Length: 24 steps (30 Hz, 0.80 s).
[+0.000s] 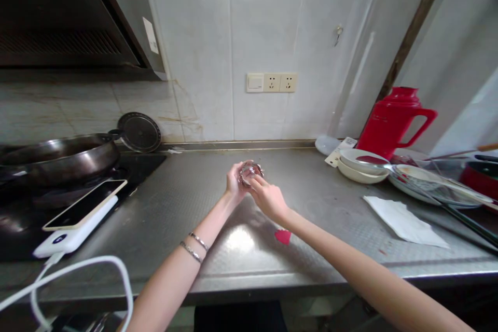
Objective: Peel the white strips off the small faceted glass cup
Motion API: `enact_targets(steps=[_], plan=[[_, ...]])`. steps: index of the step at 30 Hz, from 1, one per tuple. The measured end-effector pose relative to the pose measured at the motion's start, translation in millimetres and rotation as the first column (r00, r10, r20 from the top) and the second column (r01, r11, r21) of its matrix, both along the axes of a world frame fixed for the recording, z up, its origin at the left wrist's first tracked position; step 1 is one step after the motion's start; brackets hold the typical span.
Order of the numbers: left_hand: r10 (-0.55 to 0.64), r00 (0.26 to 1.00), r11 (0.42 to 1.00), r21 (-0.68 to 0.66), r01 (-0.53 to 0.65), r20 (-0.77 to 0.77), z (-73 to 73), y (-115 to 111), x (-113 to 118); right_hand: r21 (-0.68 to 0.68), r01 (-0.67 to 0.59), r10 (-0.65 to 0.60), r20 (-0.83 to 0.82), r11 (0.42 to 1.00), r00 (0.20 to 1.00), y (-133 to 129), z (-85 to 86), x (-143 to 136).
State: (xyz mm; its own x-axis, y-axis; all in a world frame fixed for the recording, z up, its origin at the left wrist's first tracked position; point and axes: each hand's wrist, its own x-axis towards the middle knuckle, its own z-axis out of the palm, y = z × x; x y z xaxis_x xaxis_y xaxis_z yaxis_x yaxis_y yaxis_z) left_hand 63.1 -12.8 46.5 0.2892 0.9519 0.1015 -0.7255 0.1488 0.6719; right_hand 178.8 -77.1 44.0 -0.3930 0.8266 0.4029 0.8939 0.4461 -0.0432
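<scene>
My left hand (234, 182) is wrapped round a small shiny round dish (246, 174) with a wavy rim, held above the steel counter (187, 192). Its opening is tipped up towards me. My right hand (270, 198) reaches over from the right, its fingers bent together into the dish's opening. Whether those fingertips pinch anything is hidden. Below my right wrist, a small flat pinkish-red piece (282, 236) lies on the counter.
On the left, a frying pan (62, 158) sits on the stove, with a phone (85, 205) on a white power bank (75, 233) nearby. Stacked bowls (360, 172), a red thermos (391, 124) and a white napkin (404, 220) are at right. A cable (97, 259) loops near my left arm.
</scene>
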Motion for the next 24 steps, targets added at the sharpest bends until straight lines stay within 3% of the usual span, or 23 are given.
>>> enact_targets(steps=[6, 12, 14, 17, 21, 24], plan=[[-0.379, 0.921, 0.924, 0.024, 0.383, -0.094, 5.2, 1.8, -17.0, 0.097, -0.249, 0.191, 0.401, 0.964, 0.896, 10.5, 9.7, 40.8], [-0.509, 0.819, 0.861, -0.183, 0.475, -0.267, -3.0, 9.5, -22.8, 0.189, -0.554, 0.368, 0.572, 0.811, 0.733, 22.9, 25.2, 62.7], [-0.471, 0.832, 0.882, -0.180, 0.435, -0.294, -6.2, 9.7, -17.7, 0.203, -0.586, 0.374, 0.599, 0.784, 0.708, 27.6, 29.4, 64.0], [-0.314, 0.897, 0.949, -0.135, 0.286, -0.310, -7.0, 9.1, -11.1, 0.199, -0.548, 0.326, 0.623, 0.812, 0.710, 31.7, 34.4, 60.1], [-0.053, 0.971, 0.999, -0.022, 0.049, -0.235, -1.8, 9.9, -11.4, 0.232, -0.419, 0.235, 0.554, 0.878, 0.799, 28.0, 36.1, 43.8], [0.038, 0.989, 0.999, -0.009, -0.040, -0.140, 3.4, 10.4, -14.7, 0.227, -0.332, 0.197, 0.465, 0.916, 0.863, 20.9, 30.6, 26.7]])
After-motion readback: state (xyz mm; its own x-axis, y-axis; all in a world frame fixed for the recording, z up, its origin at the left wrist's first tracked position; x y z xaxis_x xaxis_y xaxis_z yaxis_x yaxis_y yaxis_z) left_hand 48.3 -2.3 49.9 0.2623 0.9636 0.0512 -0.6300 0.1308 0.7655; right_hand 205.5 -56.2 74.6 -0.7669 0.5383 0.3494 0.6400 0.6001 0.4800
